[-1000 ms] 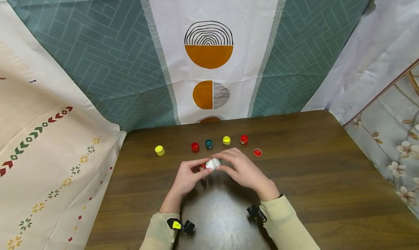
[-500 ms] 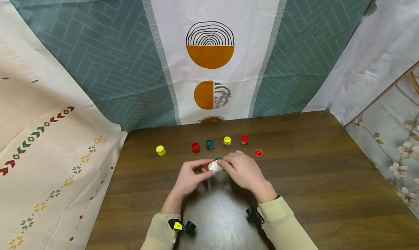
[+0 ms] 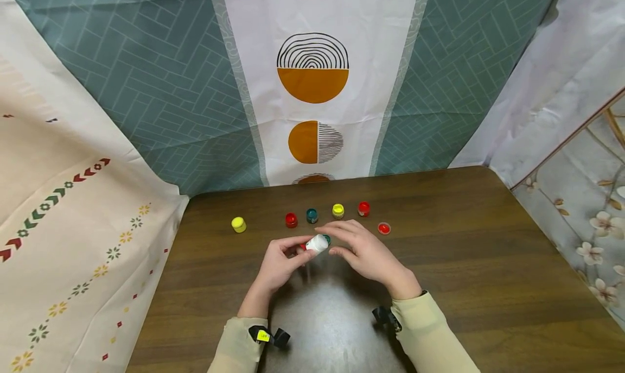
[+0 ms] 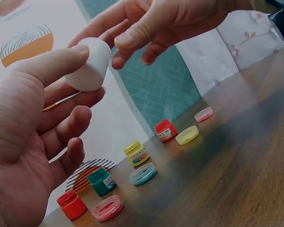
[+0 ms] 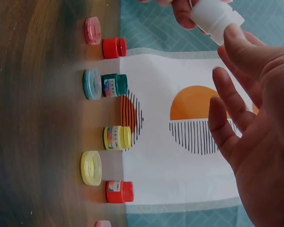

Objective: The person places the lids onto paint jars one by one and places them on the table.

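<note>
Thumb (image 4: 57, 64) of the left hand (image 3: 282, 264) covers part of the white bottle (image 4: 96, 71), which the right wrist view crops; in the head view it partly hides a green lid (image 4: 143, 174). The bottle looks smooth, tilted and raised above the surface (image 3: 464, 253). The left grip pinches it between thumb and fingers; the right hand (image 3: 368, 256) is released just beside it, fingers spread, any contact unclear.

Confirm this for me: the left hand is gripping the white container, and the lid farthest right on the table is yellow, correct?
Not quite: the lid farthest right is red, not yellow, as the head view shows. The rest stands: the left hand is gripping the white container, and that lid lies on the table.
</note>
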`<state>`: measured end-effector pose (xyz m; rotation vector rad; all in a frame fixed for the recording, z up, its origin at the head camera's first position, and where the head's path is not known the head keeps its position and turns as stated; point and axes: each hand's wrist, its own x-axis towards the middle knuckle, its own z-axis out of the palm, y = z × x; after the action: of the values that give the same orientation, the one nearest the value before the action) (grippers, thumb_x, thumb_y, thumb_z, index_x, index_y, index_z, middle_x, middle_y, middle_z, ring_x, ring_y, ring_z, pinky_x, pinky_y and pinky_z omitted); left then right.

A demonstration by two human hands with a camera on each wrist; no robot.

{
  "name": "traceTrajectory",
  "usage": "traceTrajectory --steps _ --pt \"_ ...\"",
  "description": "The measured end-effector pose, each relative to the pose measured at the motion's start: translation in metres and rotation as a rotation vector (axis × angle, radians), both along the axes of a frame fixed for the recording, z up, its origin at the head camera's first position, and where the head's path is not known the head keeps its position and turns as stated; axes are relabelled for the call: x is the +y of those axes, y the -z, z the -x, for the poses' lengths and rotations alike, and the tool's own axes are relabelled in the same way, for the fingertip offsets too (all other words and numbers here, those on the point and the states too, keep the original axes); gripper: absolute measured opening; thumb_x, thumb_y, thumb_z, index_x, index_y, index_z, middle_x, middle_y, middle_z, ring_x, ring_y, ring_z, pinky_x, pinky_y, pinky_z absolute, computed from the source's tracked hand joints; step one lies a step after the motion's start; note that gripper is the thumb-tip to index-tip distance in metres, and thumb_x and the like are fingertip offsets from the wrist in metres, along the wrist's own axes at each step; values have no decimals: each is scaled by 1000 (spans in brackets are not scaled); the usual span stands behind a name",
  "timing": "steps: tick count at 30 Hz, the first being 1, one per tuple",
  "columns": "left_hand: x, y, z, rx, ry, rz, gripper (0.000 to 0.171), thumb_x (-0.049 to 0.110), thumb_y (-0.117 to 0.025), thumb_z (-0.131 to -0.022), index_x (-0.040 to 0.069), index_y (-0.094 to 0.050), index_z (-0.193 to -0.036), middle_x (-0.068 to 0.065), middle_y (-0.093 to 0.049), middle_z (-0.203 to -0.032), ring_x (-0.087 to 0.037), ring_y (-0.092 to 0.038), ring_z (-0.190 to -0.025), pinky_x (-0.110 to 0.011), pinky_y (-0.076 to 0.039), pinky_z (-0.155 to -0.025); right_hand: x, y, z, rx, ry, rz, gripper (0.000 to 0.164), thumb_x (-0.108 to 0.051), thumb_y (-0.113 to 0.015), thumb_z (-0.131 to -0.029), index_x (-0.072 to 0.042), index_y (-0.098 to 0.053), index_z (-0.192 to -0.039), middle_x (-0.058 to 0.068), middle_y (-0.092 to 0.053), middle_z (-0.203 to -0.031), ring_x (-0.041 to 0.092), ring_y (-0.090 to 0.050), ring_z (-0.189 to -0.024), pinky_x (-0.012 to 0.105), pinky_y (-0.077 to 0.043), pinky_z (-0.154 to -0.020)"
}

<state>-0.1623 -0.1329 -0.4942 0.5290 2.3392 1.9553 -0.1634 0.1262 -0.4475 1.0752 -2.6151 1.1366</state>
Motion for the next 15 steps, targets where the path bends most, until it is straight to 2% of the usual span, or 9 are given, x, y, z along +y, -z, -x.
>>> traceTrajectory --steps 6,10,15 --pt "0 -1 0 18 35 -29 29 5 -79 -95 1 -78 -124 -10 -75 -101 -17 -62 -76 -25 -53 -64 -3 1 1 60 -5 26 50 -9 -82 -94 -24 -71 -141 -8 -68 -138 16 -58 -123 40 -54 -100" --pt "-1 0 -1 14 47 -37 30 5 -79 -95 1 -78 -125 -10 -75 -102 -18 -62 -76 -25 -53 -64 -4 2 0 54 6 24 47 -13 -81 -95 -24 -72 -140 -12 -70 -134 12 -58 -117 37 -55 -96" --pt "-1 0 -1 11 46 -33 30 7 -81 -95 3 -79 -125 -9 -75 -104 -19 -62 -77 -26 -54 -65 -5 2 -1 29 31 10 45 -19 -82 -95 -23 -72 -139 -11 -70 -131 13 -57 -117 39 -55 -95"
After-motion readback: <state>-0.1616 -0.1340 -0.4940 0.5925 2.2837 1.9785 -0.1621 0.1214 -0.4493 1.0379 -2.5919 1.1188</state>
